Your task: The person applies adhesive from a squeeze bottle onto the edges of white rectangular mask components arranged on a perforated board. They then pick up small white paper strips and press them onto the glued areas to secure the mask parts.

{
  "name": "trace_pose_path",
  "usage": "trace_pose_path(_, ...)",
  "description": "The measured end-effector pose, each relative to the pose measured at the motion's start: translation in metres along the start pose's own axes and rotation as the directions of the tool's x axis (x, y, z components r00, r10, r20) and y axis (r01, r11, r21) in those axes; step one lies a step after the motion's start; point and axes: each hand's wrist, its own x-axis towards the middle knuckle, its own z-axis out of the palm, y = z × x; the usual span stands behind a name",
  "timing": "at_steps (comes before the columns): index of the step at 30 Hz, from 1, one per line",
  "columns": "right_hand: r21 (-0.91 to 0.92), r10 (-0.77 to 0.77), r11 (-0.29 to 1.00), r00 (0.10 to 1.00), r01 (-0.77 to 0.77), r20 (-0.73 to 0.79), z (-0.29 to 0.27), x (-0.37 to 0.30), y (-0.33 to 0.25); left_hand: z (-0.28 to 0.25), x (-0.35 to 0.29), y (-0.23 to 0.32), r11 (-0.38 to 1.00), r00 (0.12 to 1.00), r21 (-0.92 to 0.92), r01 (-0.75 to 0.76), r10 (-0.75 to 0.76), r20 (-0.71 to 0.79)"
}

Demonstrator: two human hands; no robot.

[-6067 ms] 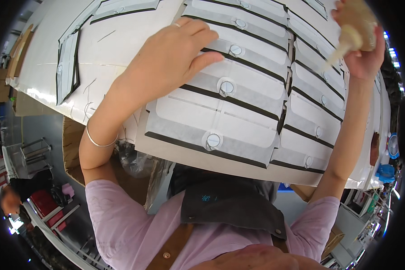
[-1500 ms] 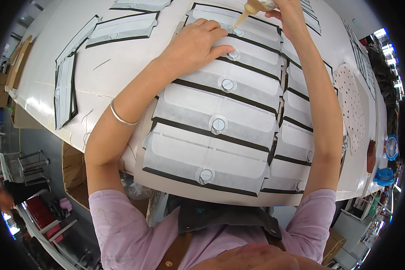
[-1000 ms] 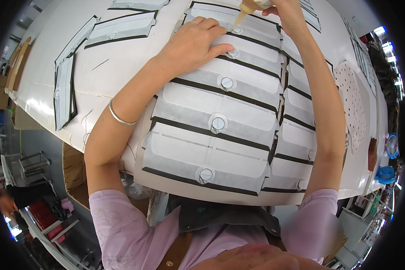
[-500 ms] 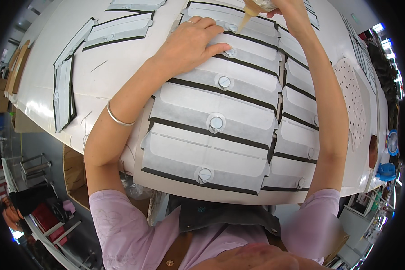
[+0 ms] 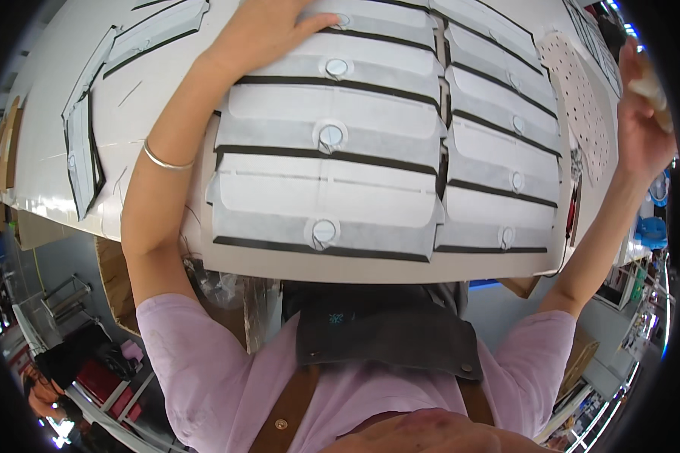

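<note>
My left hand (image 5: 264, 34) lies flat on the upper part of the left column of grey-white fabric pieces (image 5: 321, 189). Its thumb stretches toward a round silver disc (image 5: 342, 20); the top edge cuts off the other fingers. Each piece has black edging and one such disc near its middle. Far out at the right rim, my right hand (image 5: 642, 143) is raised, closed around a squeeze bottle (image 5: 652, 90) that looks pale and blurred. A second column of like pieces (image 5: 499, 158) lies right of the first, on the same pale board (image 5: 385, 269).
More black-edged pieces (image 5: 87, 155) lie on the white table (image 5: 155, 98) at the left. A perforated beige sheet (image 5: 578, 98) is at the right, with a red-handled tool (image 5: 571, 208) near it. Cardboard boxes (image 5: 117, 283) stand below the table's left edge.
My right hand has swung with the bottle from above the top pieces out to the far right. My left hand stays on the pieces; the view has shifted, so they sit higher.
</note>
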Motion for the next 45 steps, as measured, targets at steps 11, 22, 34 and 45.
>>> trace_pose_path(11,-0.599,-0.178,0.801,0.942,-0.030,-0.286,0.035,-0.131,0.129,-0.056,-0.079,0.135,0.936,0.967,-0.328,-0.129,0.192,0.167)
trace_pose_path(22,-0.711,-0.325,0.700,0.917,0.068,-0.232,0.059,-0.147,0.174,-0.028,-0.142,0.205,0.960,0.951,-0.223,-0.169,0.219,0.220)
trace_pose_path(34,-0.642,-0.321,0.763,0.907,0.077,-0.273,0.059,-0.142,0.178,-0.028,-0.149,0.211,0.953,0.932,-0.243,-0.180,0.245,0.268)
trace_pose_path(45,-0.667,-0.272,0.745,0.913,0.000,-0.303,0.057,-0.164,0.182,-0.032,-0.149,0.211,0.952,0.919,-0.248,-0.182,0.255,0.303)
